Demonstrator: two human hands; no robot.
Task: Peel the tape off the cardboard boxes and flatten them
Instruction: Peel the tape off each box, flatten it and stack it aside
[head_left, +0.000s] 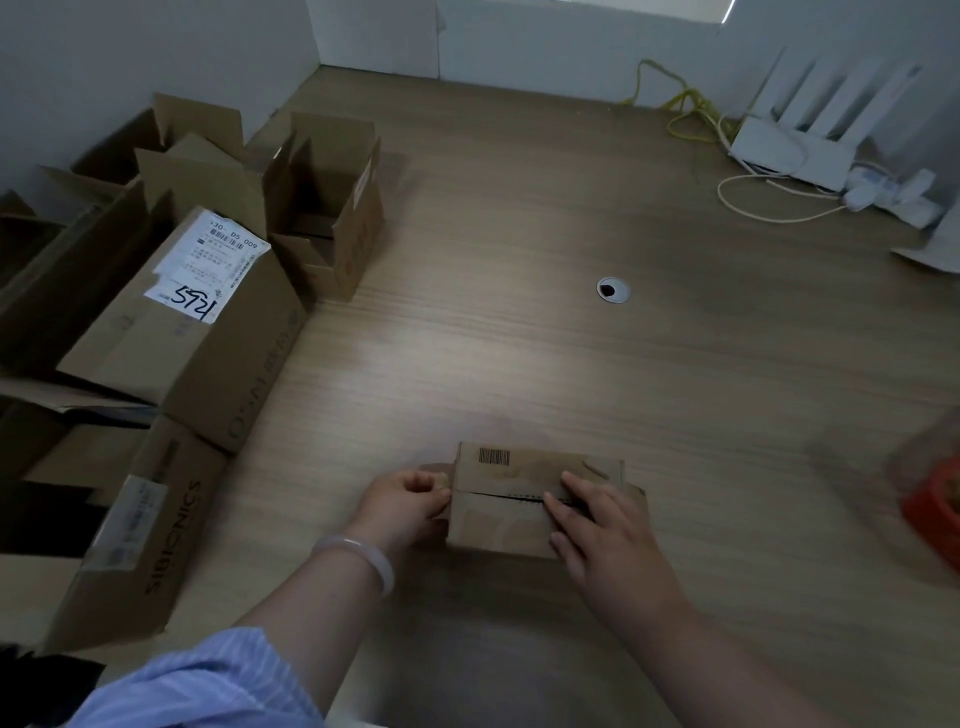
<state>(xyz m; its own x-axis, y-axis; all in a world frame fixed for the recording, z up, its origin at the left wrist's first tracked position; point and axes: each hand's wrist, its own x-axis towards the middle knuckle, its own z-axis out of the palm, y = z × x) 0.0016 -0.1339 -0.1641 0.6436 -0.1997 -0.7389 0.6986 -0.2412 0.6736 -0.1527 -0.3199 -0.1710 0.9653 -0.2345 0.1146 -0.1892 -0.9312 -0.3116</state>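
Office: wood-grain desk (519, 208) with cable grommet (613, 289), router (795, 150)

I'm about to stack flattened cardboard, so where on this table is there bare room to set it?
Free: the middle of the table, between the small box, the cable hole and the open boxes; also beyond the hole, short of the router. Crowded: left edge, far right corner.

Small cardboard box (506, 519) closed, low at the middle of the table (519, 338); other boxes crowded along the left.
The small brown box lay flat, with a barcode printed on its far top flap and a dark seam running across between its two shut flaps. At the left, an open box (332, 208) stood upright with its flaps raised. A labelled box (182, 353) lay tilted beside it, and a box printed SIBIONICS (150, 540) lay nearest.
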